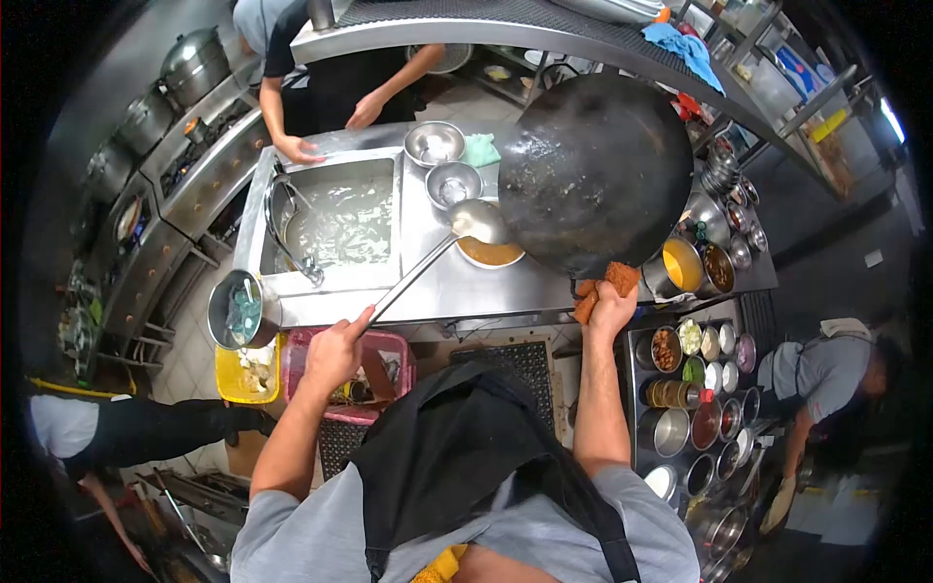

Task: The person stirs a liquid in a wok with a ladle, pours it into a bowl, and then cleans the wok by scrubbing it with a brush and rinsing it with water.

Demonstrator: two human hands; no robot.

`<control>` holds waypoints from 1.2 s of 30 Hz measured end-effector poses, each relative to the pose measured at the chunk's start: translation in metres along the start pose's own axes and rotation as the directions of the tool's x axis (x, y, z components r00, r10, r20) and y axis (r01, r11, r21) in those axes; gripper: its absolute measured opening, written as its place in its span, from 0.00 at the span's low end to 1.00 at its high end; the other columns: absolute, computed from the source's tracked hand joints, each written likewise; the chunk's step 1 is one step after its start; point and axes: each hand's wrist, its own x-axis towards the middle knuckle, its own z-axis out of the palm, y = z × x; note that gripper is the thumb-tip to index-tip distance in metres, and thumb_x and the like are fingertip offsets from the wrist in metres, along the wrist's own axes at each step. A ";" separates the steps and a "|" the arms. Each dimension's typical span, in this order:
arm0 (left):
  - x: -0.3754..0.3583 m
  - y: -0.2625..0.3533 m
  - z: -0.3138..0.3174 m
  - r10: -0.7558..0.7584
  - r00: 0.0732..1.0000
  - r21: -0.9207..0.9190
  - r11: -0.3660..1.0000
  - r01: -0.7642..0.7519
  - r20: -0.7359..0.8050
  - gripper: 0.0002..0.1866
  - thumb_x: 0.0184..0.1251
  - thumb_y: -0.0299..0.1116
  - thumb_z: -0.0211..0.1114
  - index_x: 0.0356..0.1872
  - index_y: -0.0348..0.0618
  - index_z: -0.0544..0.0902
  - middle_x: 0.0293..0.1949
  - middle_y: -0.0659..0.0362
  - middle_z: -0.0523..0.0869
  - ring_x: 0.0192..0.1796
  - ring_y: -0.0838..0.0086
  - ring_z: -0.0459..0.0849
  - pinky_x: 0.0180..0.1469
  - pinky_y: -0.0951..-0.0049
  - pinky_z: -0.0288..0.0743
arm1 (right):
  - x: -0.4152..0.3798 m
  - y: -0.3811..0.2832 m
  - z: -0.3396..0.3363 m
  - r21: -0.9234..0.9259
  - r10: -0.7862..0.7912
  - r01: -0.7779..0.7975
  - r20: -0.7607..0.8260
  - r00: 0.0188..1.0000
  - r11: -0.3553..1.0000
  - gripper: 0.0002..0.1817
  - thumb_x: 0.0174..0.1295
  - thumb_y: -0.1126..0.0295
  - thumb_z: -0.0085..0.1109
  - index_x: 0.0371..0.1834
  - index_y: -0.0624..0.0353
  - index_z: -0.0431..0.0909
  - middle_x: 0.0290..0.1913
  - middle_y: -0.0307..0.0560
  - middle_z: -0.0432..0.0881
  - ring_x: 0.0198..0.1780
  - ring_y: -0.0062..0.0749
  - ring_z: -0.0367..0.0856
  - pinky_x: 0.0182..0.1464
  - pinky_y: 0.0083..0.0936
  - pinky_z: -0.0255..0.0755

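Our left hand: wrapped round a ladle. Our right hand: gripping a wok through a rag. We should steady both near the sauce bowl.

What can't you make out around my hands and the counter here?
In the head view:
The edge of the wok at the right hand: hidden by the orange cloth.
The far side of the orange-brown liquid: covered by the ladle.
The end of the ladle's handle: hidden inside the left hand.
The bottom of the sink: obscured by rippling, glinting water.
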 end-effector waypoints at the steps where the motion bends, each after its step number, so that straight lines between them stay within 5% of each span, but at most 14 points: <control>1: -0.002 0.000 -0.006 0.003 1.000 -0.002 1.000 -0.003 0.000 0.34 0.58 0.25 0.62 0.69 0.61 0.73 0.29 0.50 0.81 0.32 0.50 0.84 0.35 0.52 0.79 | 0.000 0.001 -0.001 -0.001 -0.006 0.006 -0.016 1.000 1.000 0.17 0.55 0.85 0.48 0.49 0.64 0.69 0.35 0.47 0.76 0.25 0.37 0.81 0.27 0.33 0.78; 7: 0.026 0.031 -0.002 0.137 0.987 -0.281 0.947 -0.155 -0.084 0.33 0.57 0.25 0.64 0.68 0.55 0.73 0.37 0.45 0.86 0.37 0.48 0.85 0.40 0.54 0.80 | -0.029 -0.018 0.003 0.059 0.007 0.001 -0.146 0.989 0.998 0.17 0.53 0.83 0.50 0.48 0.63 0.70 0.36 0.48 0.76 0.24 0.38 0.81 0.27 0.34 0.79; 14: 0.073 0.147 0.027 0.514 0.857 -0.674 0.645 -0.360 0.034 0.22 0.60 0.32 0.66 0.57 0.45 0.77 0.32 0.46 0.85 0.34 0.50 0.86 0.36 0.56 0.79 | -0.113 -0.055 -0.058 0.225 0.163 -0.068 -0.437 0.884 0.972 0.20 0.51 0.79 0.56 0.51 0.60 0.71 0.35 0.47 0.76 0.32 0.40 0.82 0.30 0.36 0.81; 21: 0.041 0.219 0.052 0.843 0.506 -0.825 0.412 -0.387 0.183 0.19 0.62 0.32 0.64 0.55 0.45 0.75 0.31 0.49 0.86 0.35 0.52 0.86 0.37 0.55 0.78 | -0.277 -0.100 -0.152 0.289 0.196 0.056 -0.766 0.612 0.956 0.26 0.51 0.73 0.60 0.56 0.61 0.72 0.42 0.48 0.81 0.42 0.42 0.84 0.41 0.39 0.82; 27: -0.020 0.254 0.084 0.920 0.229 -0.850 0.384 -0.360 0.318 0.20 0.62 0.32 0.64 0.55 0.44 0.75 0.32 0.50 0.85 0.35 0.54 0.86 0.38 0.56 0.78 | -0.437 -0.108 -0.202 0.277 0.161 0.214 -0.884 0.438 0.937 0.26 0.52 0.70 0.60 0.57 0.60 0.73 0.49 0.48 0.82 0.47 0.41 0.84 0.48 0.39 0.81; 31: -0.061 0.281 0.101 0.935 0.047 -0.878 0.346 -0.331 0.352 0.19 0.62 0.33 0.63 0.54 0.41 0.75 0.31 0.49 0.84 0.34 0.55 0.85 0.38 0.57 0.77 | -0.516 -0.104 -0.216 0.302 0.252 0.230 -0.942 0.223 0.925 0.25 0.55 0.65 0.59 0.58 0.59 0.74 0.51 0.46 0.81 0.51 0.42 0.82 0.52 0.43 0.77; 34: -0.082 0.325 0.101 0.956 -0.131 -0.927 0.213 -0.309 0.263 0.19 0.60 0.31 0.62 0.53 0.40 0.75 0.28 0.50 0.83 0.31 0.55 0.85 0.35 0.57 0.78 | -0.543 -0.114 -0.202 0.285 0.293 0.261 -0.956 0.010 0.922 0.26 0.58 0.58 0.56 0.57 0.59 0.74 0.53 0.47 0.81 0.54 0.43 0.80 0.55 0.47 0.75; 36: -0.106 0.372 0.101 0.973 -0.195 -0.966 0.072 -0.250 0.123 0.17 0.59 0.30 0.62 0.50 0.40 0.75 0.26 0.50 0.82 0.29 0.57 0.84 0.33 0.58 0.77 | -0.588 -0.084 -0.241 0.302 0.308 0.300 -0.951 0.029 0.905 0.26 0.57 0.58 0.58 0.58 0.59 0.73 0.53 0.48 0.80 0.52 0.43 0.80 0.53 0.41 0.76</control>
